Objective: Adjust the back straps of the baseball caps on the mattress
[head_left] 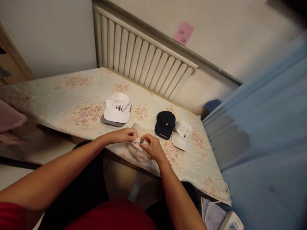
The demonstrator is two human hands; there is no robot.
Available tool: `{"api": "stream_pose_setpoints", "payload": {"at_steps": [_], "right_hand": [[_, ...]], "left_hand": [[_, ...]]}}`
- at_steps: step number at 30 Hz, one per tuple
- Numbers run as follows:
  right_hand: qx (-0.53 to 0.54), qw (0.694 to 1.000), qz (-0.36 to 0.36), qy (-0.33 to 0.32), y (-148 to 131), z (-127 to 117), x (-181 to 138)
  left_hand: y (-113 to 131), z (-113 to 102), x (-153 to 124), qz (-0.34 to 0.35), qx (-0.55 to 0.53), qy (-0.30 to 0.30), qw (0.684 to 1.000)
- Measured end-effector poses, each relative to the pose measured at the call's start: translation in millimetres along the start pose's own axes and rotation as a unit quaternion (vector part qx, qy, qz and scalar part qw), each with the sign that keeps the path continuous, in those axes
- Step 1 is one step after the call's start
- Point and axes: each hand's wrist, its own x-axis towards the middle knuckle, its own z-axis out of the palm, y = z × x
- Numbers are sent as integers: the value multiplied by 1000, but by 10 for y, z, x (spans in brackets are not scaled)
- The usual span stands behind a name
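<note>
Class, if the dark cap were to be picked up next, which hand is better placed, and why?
Probably the right hand: it is nearer the dark cap, while the left hand lies farther off. Both hold the beige cap.

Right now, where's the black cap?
In the head view, the black cap lies right of centre on the floral cloth, just left of a white cap.

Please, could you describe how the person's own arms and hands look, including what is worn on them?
The left hand and right hand have no gloves, and no watch or bracelet shows at either wrist. Both forearms are bare. A plain red sleeve shows beyond the left elbow; no sleeve shows on the right arm.
</note>
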Motion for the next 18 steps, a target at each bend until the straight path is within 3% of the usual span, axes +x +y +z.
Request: {"api": "stream_pose_setpoints", "payload": {"at_steps": [10,18], "right_hand": [[140,986,59,-73,115,0,42],[243,960,110,-84,170,26,54]], "left_hand": [[-62,7,10,10,20,-12,1000],[-37,32,0,28,51,-16,998]]}}
